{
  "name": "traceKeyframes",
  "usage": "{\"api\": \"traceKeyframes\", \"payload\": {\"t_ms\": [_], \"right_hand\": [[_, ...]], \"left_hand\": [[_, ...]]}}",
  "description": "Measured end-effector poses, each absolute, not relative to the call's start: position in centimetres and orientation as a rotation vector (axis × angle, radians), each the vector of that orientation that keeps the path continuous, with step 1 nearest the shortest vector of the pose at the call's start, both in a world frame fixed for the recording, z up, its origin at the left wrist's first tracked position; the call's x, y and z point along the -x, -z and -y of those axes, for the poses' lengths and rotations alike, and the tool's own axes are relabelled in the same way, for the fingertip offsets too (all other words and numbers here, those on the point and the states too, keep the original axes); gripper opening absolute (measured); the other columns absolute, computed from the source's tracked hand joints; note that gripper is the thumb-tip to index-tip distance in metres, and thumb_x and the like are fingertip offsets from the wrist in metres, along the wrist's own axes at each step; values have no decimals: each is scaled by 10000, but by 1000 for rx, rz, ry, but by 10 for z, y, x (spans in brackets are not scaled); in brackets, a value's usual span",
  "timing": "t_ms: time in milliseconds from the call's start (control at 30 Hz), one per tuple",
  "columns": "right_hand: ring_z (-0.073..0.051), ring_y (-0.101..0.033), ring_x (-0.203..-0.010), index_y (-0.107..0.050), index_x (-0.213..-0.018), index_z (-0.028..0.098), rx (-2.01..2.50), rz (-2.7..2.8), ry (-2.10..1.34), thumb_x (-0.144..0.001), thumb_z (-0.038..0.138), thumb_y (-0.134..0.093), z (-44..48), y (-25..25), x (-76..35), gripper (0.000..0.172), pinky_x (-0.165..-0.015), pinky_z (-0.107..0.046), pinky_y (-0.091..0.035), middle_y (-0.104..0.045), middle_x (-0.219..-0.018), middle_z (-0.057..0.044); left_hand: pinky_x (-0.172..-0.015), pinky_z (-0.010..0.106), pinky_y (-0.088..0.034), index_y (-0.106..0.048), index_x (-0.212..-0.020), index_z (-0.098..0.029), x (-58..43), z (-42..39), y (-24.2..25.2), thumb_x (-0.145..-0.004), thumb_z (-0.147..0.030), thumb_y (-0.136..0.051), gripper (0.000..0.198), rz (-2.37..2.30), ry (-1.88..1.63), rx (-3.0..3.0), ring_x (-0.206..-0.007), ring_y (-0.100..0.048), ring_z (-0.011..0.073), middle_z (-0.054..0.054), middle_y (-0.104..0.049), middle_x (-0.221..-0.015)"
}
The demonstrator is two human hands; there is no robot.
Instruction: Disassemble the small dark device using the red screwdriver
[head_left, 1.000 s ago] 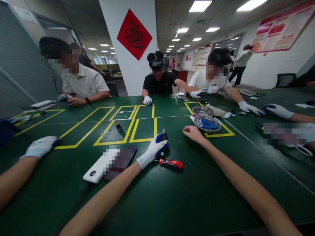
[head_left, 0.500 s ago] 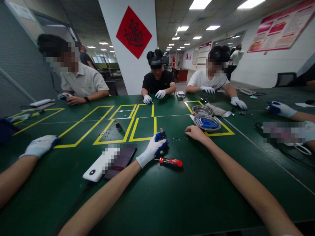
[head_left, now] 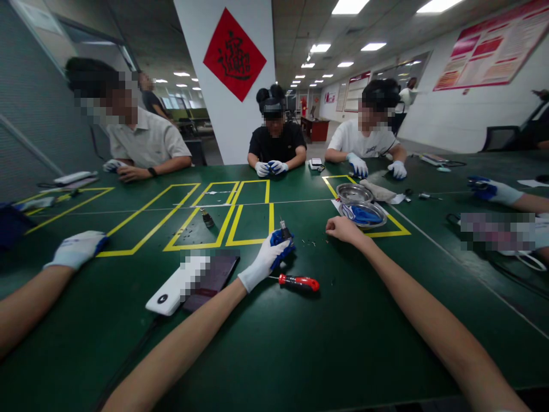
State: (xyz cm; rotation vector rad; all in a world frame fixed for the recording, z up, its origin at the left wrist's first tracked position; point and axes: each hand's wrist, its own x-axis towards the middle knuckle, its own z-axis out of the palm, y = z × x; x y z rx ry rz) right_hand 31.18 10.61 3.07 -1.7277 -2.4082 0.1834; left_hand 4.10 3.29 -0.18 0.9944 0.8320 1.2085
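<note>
My left hand (head_left: 270, 256), in a white glove with a blue palm, is closed round a dark cylindrical part with a thin metal tip (head_left: 285, 230), which points up. My bare right hand (head_left: 342, 230) is over the table with thumb and fingers pressed together; anything in them is too small to make out. Several tiny screws (head_left: 309, 243) lie between the hands. Just below my left hand rests a red and black screwdriver (head_left: 299, 283). Beyond my right hand is a metal dish (head_left: 380, 224) with a blue and white glove (head_left: 364, 214) in it.
Another metal dish (head_left: 352, 191) stands behind the first. A similar dark cylindrical part (head_left: 207, 217) stands within yellow tape, near small dark bits. A white power bank (head_left: 169, 294) and a dark flat case (head_left: 214, 280) lie left. Co-workers' gloved hands (head_left: 79, 250) are on both sides and opposite.
My hands stay nearly in place, the left still round the dark part. Across the table, a co-worker's two hands have come together, and another's hands at the right have drawn closer.
</note>
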Motion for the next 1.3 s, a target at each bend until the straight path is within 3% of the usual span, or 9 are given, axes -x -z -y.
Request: {"api": "traceKeyframes", "payload": {"t_ms": [233,467,900,1300], "right_hand": [[-142,-649,-691,-729,-849,191,1664,2552,-527,-697,299,-723,-98,-44,-312,187,-584,-192,-449,-713,-807,-23],[-159,-659,-735,-729,-810,187,1689,2534,-418,-718,178,-676,-95,-34,-299,106,-622,-203,-465,-714,-827,-42],[-142,-644,-750,-720,-908,193,1487,2562,-360,-782,219,-621,-98,-36,-301,162,-703,-205,-457,-708,-842,-21],[-145,-638,-712,-720,-909,183,1564,2560,-367,-771,242,-630,-104,-37,-316,174,-654,-212,-457,-703,-813,-25]], "left_hand": [[-735,291,-528,-538,-1143,-161,-41,-31,0,-669,-261,-762,534,-950,-1199,-1035,-819,-643,169,94,-649,-1007],[-670,283,-541,-535,-1182,-161,-44,-27,-5,-664,-257,-772,578,-962,-1178,-947,-775,-644,180,94,-660,-939],[-667,305,-552,-548,-1181,-166,-45,-30,1,-652,-239,-777,581,-919,-1214,-944,-763,-659,189,100,-664,-958],[-679,325,-558,-524,-1204,-169,-41,-32,3,-684,-276,-757,579,-906,-1164,-995,-804,-664,202,131,-649,-1047]]}}
